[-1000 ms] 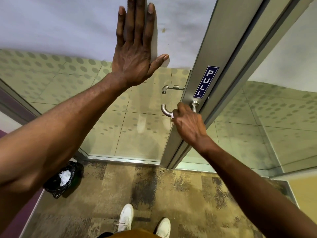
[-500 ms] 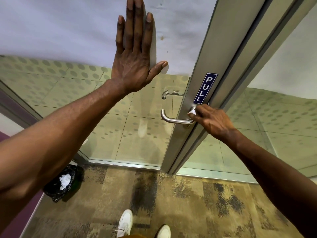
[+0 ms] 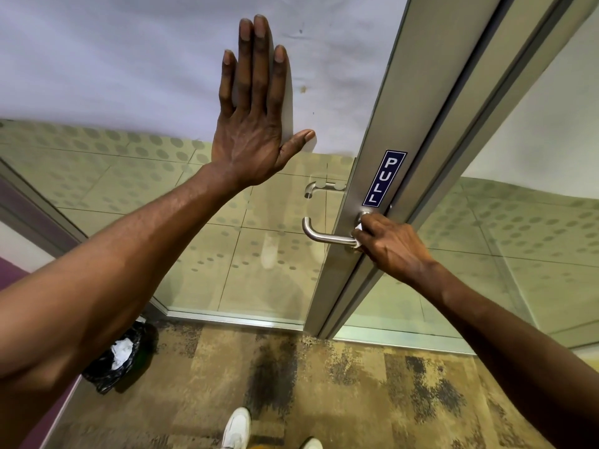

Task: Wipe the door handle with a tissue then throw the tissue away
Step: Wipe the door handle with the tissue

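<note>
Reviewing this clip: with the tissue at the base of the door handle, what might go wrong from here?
1. The right hand wipes only the inner end of the door handle; the curved outer end may get missed.
2. Little of the tissue shows, so bare fingers may touch the metal.
3. The black bin bag sits low behind the left forearm, so a throw may miss.

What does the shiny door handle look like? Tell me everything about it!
The door handle is a smooth, round bar that looks like brushed silver metal. It lies level, sticking out to the left from the grey door frame, just under the blue PULL sign, and its free end bends back toward the glass. The right hand grips the end nearest the frame, pressing a white tissue against it. A second handle shows through the glass, on the door's other side.
</note>
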A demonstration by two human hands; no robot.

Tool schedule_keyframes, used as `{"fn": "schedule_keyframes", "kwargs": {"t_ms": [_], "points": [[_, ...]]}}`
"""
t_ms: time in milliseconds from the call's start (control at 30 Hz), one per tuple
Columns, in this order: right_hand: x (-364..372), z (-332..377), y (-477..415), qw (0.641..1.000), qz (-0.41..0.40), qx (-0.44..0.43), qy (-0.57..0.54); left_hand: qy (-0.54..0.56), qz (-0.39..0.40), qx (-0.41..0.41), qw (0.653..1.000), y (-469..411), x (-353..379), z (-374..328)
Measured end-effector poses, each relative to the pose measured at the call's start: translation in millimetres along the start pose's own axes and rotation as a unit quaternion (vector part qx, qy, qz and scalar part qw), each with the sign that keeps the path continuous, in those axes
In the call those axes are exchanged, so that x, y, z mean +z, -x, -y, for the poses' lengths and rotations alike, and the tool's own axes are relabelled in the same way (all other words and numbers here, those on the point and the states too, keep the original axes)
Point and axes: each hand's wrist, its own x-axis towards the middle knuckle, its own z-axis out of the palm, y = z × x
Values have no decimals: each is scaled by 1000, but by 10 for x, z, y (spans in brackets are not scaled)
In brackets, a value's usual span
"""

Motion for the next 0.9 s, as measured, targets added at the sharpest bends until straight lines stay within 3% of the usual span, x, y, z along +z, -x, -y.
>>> {"fn": "schedule_keyframes", "kwargs": {"t_ms": [333,567,733,900], "points": [[-87,1018,-434,966,-38,227,-116,7,0,-4,1000,-12,-6,11],[-231,1397,-832,922,-45,364,-124,1,20,-9,1000,1,-6,20],[-226,1409,-1048,917,-32,384,-99,3,24,7,1000,-13,32,39],[-262,1364,-1189,942,17,331,-50,20,4,3,1000,-3,62,28]]}}
